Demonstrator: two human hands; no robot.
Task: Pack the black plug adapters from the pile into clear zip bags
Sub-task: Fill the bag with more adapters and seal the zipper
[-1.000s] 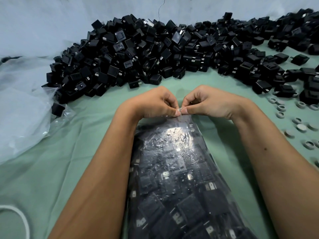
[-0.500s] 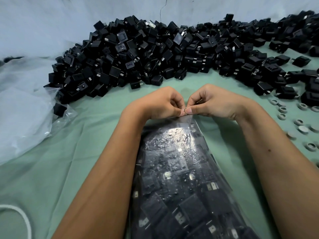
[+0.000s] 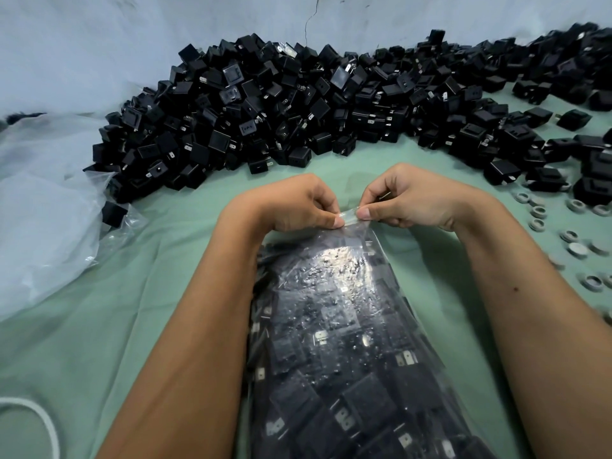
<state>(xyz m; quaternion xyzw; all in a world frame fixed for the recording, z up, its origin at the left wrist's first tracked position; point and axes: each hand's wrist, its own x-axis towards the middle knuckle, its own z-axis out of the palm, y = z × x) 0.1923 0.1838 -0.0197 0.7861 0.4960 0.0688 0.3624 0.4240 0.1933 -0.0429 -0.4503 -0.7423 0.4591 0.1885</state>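
No readable writing or brand anywhere. Far left: crumpled clear plastic sheet point(image 3: 43, 207) on green cloth point(image 3: 159, 260); white cord point(image 3: 43, 422) at bottom-left corner. Left hand point(image 3: 294, 203) pinches top edge of zip bag point(image 3: 334, 313), fingers curled. Bag lies centre between forearms, packed full of black adapters. Right hand point(image 3: 407, 197) pinches same edge, thumbs nearly touching. Behind hands: pile of plug adapters point(image 3: 298, 104) against pale wall. Bare cloth between pile and hands. Right: grey rings point(image 3: 576, 240) scattered beside forearm.

Green cloth table point(image 3: 185, 253), adapter pile point(image 3: 298, 107), filled bag point(image 3: 334, 342), grey rings point(image 3: 576, 250)
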